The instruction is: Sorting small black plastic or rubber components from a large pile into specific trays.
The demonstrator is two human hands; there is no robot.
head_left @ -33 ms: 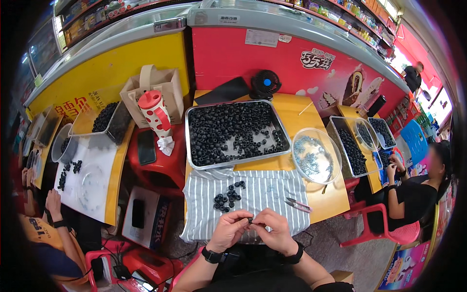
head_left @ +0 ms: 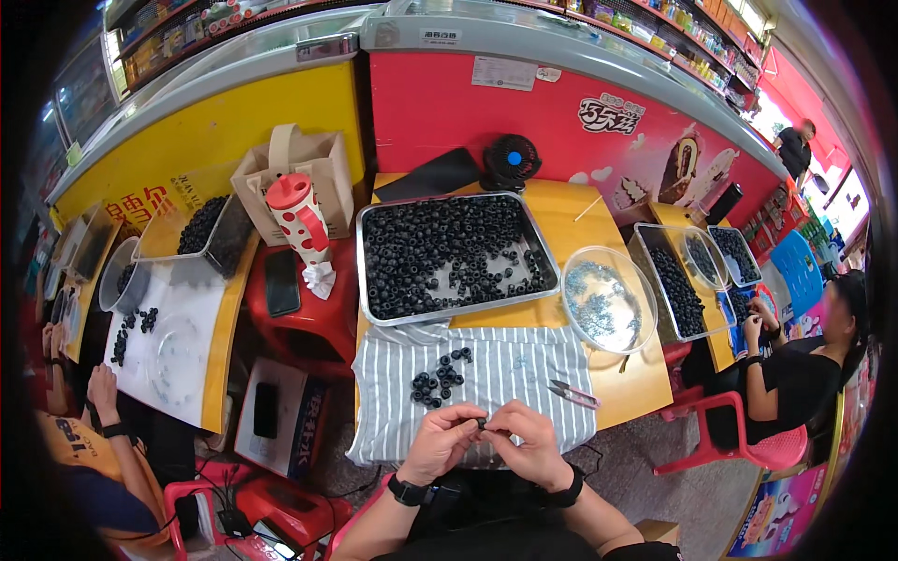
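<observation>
Just above the near edge of a grey-and-white striped cloth (head_left: 524, 360), my left hand (head_left: 438, 445) pinches a small black ring-shaped part (head_left: 481, 424) between thumb and fingertips. From the other side my right hand (head_left: 526, 439) meets it, its thumb and fingers closed at the part's edge; whatever they hold is too small to make out. A loose group of similar black parts (head_left: 437, 379) lies on the cloth beyond my left hand. To the right of these rest small snips with pink handles (head_left: 574, 395).
Beyond the cloth stands a metal tray (head_left: 449, 311) of black parts. A round clear dish (head_left: 615, 342) with tiny bluish pieces sits right of it, a black fan (head_left: 511, 159) behind. People work at side tables left and right. A spotted tumbler (head_left: 297, 220) stands on a red stool.
</observation>
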